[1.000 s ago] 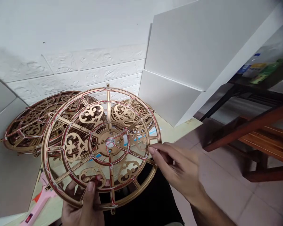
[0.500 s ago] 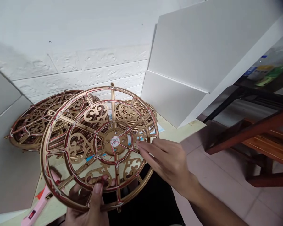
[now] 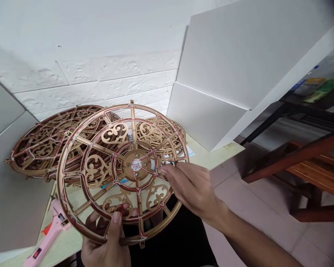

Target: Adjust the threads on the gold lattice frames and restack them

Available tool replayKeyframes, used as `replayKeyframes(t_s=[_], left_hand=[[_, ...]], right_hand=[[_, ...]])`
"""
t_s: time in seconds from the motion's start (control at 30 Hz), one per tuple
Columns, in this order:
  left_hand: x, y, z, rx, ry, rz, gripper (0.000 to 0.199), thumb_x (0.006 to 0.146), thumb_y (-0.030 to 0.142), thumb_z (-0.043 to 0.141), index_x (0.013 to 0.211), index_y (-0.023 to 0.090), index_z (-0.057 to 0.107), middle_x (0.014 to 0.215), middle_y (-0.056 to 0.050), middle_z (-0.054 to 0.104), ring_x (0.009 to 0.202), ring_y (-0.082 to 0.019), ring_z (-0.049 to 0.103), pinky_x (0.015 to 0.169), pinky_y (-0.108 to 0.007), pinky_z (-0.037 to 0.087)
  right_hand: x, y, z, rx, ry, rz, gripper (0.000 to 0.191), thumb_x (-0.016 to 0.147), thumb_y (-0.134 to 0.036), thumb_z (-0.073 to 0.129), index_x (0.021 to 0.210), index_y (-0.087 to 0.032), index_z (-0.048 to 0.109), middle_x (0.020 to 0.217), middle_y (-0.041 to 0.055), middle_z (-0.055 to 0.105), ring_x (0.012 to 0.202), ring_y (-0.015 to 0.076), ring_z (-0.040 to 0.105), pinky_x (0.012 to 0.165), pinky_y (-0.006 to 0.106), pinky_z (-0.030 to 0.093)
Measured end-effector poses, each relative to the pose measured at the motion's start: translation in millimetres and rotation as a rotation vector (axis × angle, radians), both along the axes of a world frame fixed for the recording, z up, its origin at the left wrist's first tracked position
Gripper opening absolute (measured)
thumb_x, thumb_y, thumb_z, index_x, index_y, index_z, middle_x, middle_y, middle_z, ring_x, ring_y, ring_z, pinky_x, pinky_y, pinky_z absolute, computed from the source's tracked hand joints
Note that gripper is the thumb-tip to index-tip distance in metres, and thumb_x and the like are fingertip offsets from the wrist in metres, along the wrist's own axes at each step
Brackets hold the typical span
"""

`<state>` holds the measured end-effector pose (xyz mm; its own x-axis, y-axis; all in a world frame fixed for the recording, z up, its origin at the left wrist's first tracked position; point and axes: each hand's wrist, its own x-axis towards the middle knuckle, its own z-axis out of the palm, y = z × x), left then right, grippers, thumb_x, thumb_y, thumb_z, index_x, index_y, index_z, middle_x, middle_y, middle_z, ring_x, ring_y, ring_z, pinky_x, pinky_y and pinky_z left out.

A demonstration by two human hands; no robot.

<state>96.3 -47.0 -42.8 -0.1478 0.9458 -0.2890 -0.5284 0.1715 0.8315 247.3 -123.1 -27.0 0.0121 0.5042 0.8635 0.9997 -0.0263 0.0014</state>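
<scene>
My left hand (image 3: 107,237) grips the lower rim of a round gold openwork frame (image 3: 127,164), thumb in front and fingers behind. The frame has rings, spokes and scroll ornaments, and is tilted up facing me. Thin red and white wires (image 3: 138,191) run along its rings and spokes and across the hub, where a round white label (image 3: 136,164) shows. At the right side of the inner ring, my right hand (image 3: 190,187) has its thumb and forefinger pinched together close to the wires. Whatever lies between those fingertips is hidden.
Behind lie stacks of similar gold frames (image 3: 30,155) on a pale tabletop (image 3: 211,155). A pink hot glue gun (image 3: 51,231) rests at the lower left. Grey-white panels (image 3: 204,115) stand at both sides before a white brick-patterned wall (image 3: 122,70). Reddish wooden furniture (image 3: 320,167) is at right.
The held frame has turned slightly, its left rim shifting right and uncovering more of the glue gun. My right hand stays pinched at the inner ring, a little further left at the wrist.
</scene>
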Motion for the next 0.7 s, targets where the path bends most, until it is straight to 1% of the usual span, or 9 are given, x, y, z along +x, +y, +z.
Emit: replayKeyframes(t_s=[0.07,0.17,0.27,0.37,0.43,0.53,0.6,0.63,0.7], left_hand=[[-2.0,2.3,-2.6,-0.009,-0.001,-0.015,0.061,0.010,0.031,0.096,0.062,0.019,0.067,0.059,0.004,0.071,0.046,-0.013,0.065,0.050,-0.017,0.058],[-5.6,4.5,-6.1,-0.003,0.001,-0.057,0.058,0.014,0.031,0.097,0.063,0.019,0.067,0.058,0.003,0.071,0.047,-0.014,0.066,0.050,-0.018,0.058],[-7.8,5.7,-6.4,-0.027,-0.010,-0.069,0.060,0.014,0.030,0.097,0.065,0.019,0.067,0.059,0.002,0.071,0.048,-0.014,0.066,0.051,-0.017,0.057],[-8.1,8.6,-4.4,-0.076,-0.031,-0.059,0.066,0.009,0.028,0.096,0.066,0.019,0.067,0.060,0.003,0.071,0.047,-0.015,0.066,0.049,-0.019,0.058],[-8.4,11.7,-4.0,-0.090,-0.044,-0.071,0.067,0.008,0.028,0.096,0.068,0.019,0.067,0.061,0.004,0.071,0.047,-0.016,0.066,0.047,-0.020,0.058],[-9.9,16.2,-6.6,-0.088,-0.059,-0.097,0.065,0.011,0.028,0.097,0.068,0.020,0.068,0.061,0.005,0.071,0.048,-0.014,0.066,0.048,-0.019,0.058],[-11.2,17.7,-9.3,-0.069,-0.060,-0.108,0.062,0.015,0.028,0.097,0.069,0.020,0.068,0.061,0.005,0.071,0.049,-0.014,0.066,0.049,-0.018,0.058],[-11.7,17.9,-10.3,-0.056,-0.057,-0.115,0.061,0.017,0.029,0.097,0.069,0.020,0.068,0.062,0.005,0.071,0.049,-0.013,0.066,0.049,-0.018,0.058],[-12.3,17.4,-11.1,-0.034,-0.057,-0.130,0.059,0.020,0.029,0.098,0.070,0.020,0.068,0.063,0.004,0.071,0.051,-0.013,0.066,0.051,-0.019,0.059]], right_hand=[[1.7,-3.9,1.2,-0.027,0.116,0.060,0.008,0.086,-0.002,0.056,0.088,-0.010,0.059,0.064,0.0035,0.056,0.053,0.0110,0.045,0.049,0.025,0.037],[6.0,-14.5,3.8,0.030,0.314,0.097,0.011,0.089,-0.005,0.053,0.093,-0.015,0.056,0.073,0.0029,0.062,0.060,0.0103,0.056,0.055,0.022,0.043],[16.2,-26.2,3.7,0.169,0.544,0.074,0.010,0.092,-0.012,0.050,0.087,-0.019,0.056,0.063,-0.0025,0.056,0.052,0.0095,0.052,0.048,0.022,0.041],[33.2,-33.2,-0.5,0.394,0.821,0.138,0.019,0.094,-0.023,0.049,0.076,-0.020,0.052,0.054,-0.0046,0.048,0.045,0.0098,0.045,0.041,0.022,0.036],[44.9,-34.5,-4.8,0.498,0.938,0.115,0.025,0.093,-0.029,0.052,0.071,-0.020,0.048,0.050,-0.0052,0.046,0.041,0.0094,0.041,0.037,0.022,0.033],[55.5,-34.2,-11.6,0.434,1.058,-0.005,0.018,0.085,-0.033,0.064,0.085,-0.022,0.050,0.046,-0.0092,0.043,0.036,0.0089,0.036,0.034,0.020,0.030],[55.4,-33.7,-15.1,0.319,1.102,-0.038,0.029,0.081,-0.032,0.069,0.098,-0.022,0.049,0.044,-0.0112,0.041,0.036,0.0087,0.034,0.034,0.020,0.027],[53.4,-33.3,-16.4,0.274,1.105,-0.041,0.031,0.080,-0.032,0.070,0.101,-0.021,0.050,0.044,-0.0111,0.041,0.036,0.0085,0.033,0.034,0.020,0.026],[47.0,-32.1,-19.0,0.214,1.098,-0.021,0.023,0.083,-0.036,0.066,0.095,-0.019,0.056,0.044,-0.0095,0.039,0.038,0.0077,0.032,0.035,0.020,0.024]])
